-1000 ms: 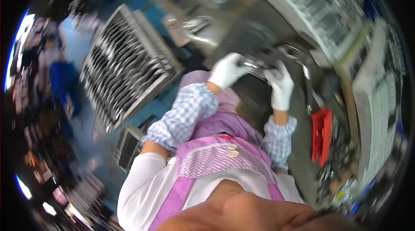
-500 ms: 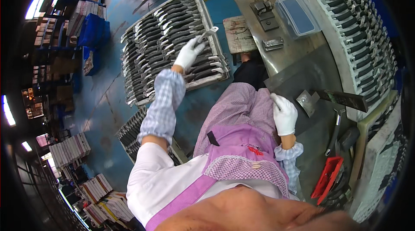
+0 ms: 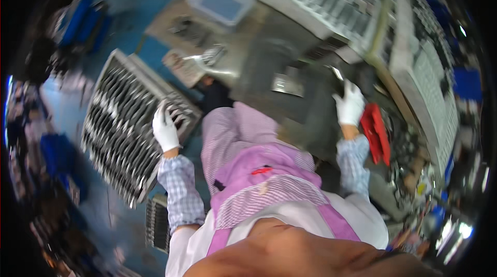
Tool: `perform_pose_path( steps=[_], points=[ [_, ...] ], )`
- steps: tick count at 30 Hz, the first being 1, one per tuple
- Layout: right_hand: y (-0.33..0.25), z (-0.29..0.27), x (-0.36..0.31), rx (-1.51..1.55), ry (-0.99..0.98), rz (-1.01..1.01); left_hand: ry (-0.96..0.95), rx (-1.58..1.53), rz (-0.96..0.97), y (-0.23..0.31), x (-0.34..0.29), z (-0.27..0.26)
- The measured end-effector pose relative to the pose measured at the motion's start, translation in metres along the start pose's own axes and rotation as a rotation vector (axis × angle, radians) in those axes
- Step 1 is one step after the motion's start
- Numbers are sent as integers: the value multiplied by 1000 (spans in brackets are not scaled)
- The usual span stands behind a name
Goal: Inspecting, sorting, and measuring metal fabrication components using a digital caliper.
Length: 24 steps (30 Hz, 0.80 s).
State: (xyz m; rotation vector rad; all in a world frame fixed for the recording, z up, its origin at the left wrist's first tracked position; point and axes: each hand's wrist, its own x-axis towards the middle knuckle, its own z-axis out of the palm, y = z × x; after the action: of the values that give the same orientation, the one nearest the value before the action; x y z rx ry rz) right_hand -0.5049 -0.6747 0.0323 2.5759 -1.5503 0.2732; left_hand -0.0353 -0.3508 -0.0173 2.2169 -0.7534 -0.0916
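Observation:
My left hand (image 3: 165,128), in a white glove, is over the right part of a pale tray (image 3: 115,55) holding rows of dark-handled metal pieces (image 3: 121,114). Its fingers look bent and close together; blur hides what they grip. My right hand (image 3: 350,103), also gloved, reaches over the worktable. Its fingers close at the lower end of a slim metal hand tool (image 3: 337,73) with a short crosswise head. Just right of that hand lies a red plastic piece (image 3: 375,133). A square metal plate (image 3: 288,85) lies on the dark mat to its left.
A clear plastic box (image 3: 220,2) and small metal blocks (image 3: 191,31) occupy the far left of the worktable (image 3: 259,28). Behind stands a white rack (image 3: 290,0) of similar pieces. Pale trays (image 3: 417,80) stand on the right, and a smaller tray (image 3: 157,222) is at lower left.
The view has swung rightward. My right hand has moved from beside my lap to the hand tool near the red piece. My left hand stays at the tray; its metal piece is now unclear.

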Motion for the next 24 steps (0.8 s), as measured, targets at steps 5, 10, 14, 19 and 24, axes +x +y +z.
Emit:
perform_pose_path(
  steps=[5, 10, 14, 19, 24],
  points=[
    [18, 22, 3, -41, -270, 350, -137, -255, 505, 155, -39, 46],
    [3, -38, -1, 604, -139, 494, -542, -282, 872, 238, -72, 95],
    [-10, -87, -81, 840, 27, 509, -633, -195, 761, 242, -91, 119],
    [-46, -78, -157, 668, -385, 718, -722, -467, 499, 271, -110, 130],
    [-35, -103, -123, 1206, -904, 543, -879, -589, 353, 290, -116, 129]
  ],
)
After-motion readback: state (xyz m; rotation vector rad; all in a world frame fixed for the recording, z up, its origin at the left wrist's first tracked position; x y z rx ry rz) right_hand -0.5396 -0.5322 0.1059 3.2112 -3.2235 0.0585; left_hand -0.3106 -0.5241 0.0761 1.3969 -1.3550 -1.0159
